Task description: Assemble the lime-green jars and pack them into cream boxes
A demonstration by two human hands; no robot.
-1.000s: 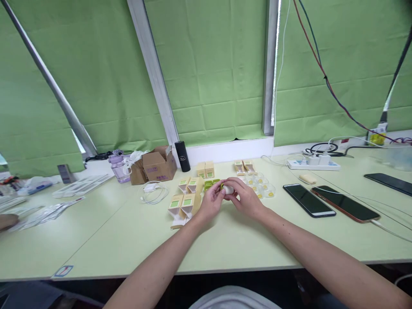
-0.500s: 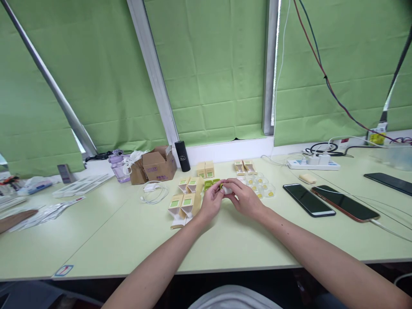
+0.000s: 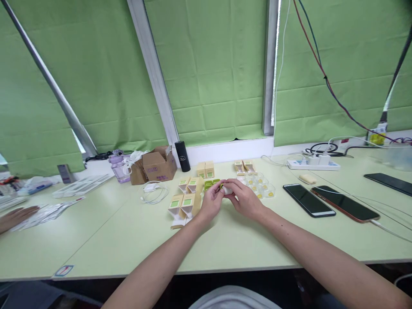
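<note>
One small white piece (image 3: 228,189), green-ended, gripped between left hand (image 3: 211,202) and right hand (image 3: 247,201), just left of the clear tray (image 3: 264,188). Open boxes (image 3: 188,202), farther left of it; two phones (image 3: 308,199), to its right.

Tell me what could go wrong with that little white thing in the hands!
The small white piece is held in the fingers of the left hand and right hand, so it might slip out and drop. The clear plastic tray sits close to the right hand; a bump could shift it. The cardboard cartons near the left hand might get knocked too.
</note>
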